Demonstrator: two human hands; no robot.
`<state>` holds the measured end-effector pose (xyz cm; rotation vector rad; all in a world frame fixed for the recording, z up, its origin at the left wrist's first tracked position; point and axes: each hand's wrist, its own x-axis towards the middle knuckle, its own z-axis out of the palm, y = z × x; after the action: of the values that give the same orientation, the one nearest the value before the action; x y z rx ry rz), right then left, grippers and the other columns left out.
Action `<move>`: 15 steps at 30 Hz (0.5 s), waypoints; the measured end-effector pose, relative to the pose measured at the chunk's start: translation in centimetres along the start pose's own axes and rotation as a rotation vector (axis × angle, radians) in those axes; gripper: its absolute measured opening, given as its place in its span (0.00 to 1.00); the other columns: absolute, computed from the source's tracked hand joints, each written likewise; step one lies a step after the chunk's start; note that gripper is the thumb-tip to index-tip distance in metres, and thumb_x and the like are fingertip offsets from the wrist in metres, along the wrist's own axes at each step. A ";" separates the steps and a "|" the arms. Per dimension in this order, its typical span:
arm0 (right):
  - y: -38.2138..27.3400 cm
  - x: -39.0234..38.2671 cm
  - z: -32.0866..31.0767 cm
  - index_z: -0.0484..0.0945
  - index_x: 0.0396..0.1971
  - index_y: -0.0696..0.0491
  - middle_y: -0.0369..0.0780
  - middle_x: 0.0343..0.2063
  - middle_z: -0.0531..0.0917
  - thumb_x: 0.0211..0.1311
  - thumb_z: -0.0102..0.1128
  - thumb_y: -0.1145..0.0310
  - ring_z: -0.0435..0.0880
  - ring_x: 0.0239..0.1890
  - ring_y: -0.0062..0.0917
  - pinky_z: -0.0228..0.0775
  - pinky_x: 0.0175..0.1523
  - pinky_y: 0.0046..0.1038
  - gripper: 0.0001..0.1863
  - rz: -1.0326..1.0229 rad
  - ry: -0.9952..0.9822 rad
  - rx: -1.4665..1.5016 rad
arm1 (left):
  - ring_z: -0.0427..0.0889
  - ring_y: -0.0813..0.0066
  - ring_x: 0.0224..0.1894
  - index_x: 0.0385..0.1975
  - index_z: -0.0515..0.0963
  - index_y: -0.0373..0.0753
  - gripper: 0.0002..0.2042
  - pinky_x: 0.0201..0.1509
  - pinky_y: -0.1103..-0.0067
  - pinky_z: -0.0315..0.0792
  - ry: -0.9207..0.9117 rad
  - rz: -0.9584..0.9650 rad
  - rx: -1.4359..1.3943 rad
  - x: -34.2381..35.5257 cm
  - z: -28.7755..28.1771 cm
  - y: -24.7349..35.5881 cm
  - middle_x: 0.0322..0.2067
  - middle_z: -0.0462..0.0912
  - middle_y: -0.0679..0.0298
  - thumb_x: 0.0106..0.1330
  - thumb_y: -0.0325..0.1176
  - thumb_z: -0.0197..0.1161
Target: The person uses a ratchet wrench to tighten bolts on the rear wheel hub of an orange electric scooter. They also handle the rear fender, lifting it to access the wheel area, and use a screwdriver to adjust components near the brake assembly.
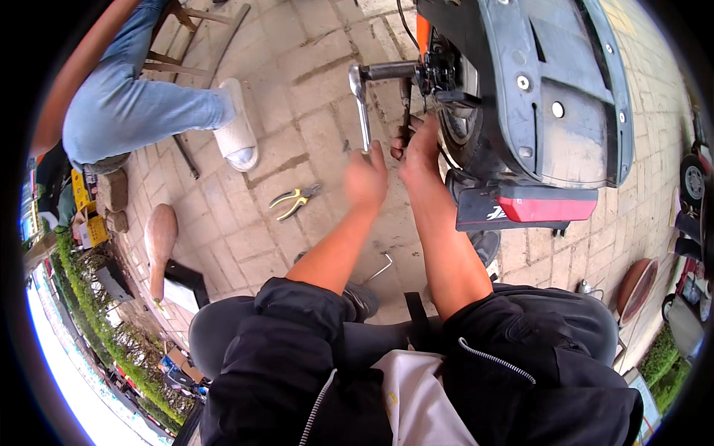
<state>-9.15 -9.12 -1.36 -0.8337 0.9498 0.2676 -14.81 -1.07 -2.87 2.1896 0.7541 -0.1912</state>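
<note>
A chrome ratchet wrench [360, 97] with a long dark socket extension [390, 70] reaches sideways to the rear wheel hub [439, 70] of a scooter-like vehicle. My left hand [366, 178], slightly blurred, is closed round the lower end of the wrench handle. Beside the wheel, my right hand [422, 149] has its fingers curled at the lower end of a dark rod [406, 104] that hangs below the extension. Part of that grip is hidden behind the hand. Yellow-and-black pliers [295, 201] lie on the paving to the left, and a small hex key [383, 266] rests between my feet.
The vehicle's grey rear fender [573, 137] and red tail light [547, 204] fill the upper right. At the upper left sits a person in jeans [149, 111], one foot in a light shoe [238, 134]. A brown paddle-shaped object [161, 238] lies on the left paving.
</note>
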 end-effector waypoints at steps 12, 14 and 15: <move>-0.5 0.6 0.5 0.65 0.20 0.50 0.33 0.11 0.66 0.60 0.34 0.39 0.63 0.10 0.19 0.50 0.14 0.21 0.28 0.001 -0.029 -0.006 | 0.78 0.52 0.19 0.26 0.70 0.31 0.23 0.24 0.66 0.70 -0.018 0.071 -0.142 3.2 3.2 -2.9 0.15 0.75 0.48 0.65 0.50 0.48; -0.4 0.9 0.5 0.66 0.35 0.52 0.34 0.16 0.66 0.59 0.34 0.46 0.61 0.12 0.19 0.48 0.17 0.23 0.23 -0.033 -0.006 -0.061 | 0.80 0.58 0.25 0.27 0.70 0.30 0.24 0.26 0.67 0.70 -0.148 0.082 -0.046 2.3 -0.8 -0.6 0.18 0.76 0.49 0.65 0.51 0.47; -0.4 0.6 0.6 0.66 0.35 0.52 0.34 0.16 0.66 0.59 0.34 0.46 0.61 0.12 0.19 0.49 0.17 0.23 0.23 -0.049 0.006 -0.064 | 0.81 0.60 0.26 0.27 0.70 0.30 0.24 0.26 0.68 0.70 -0.146 0.109 0.028 2.0 -2.4 0.2 0.20 0.77 0.49 0.65 0.51 0.47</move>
<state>-8.21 -9.00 -1.49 -0.9153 0.9292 0.2547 -13.34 1.54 -1.87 2.2096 0.5523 -0.3037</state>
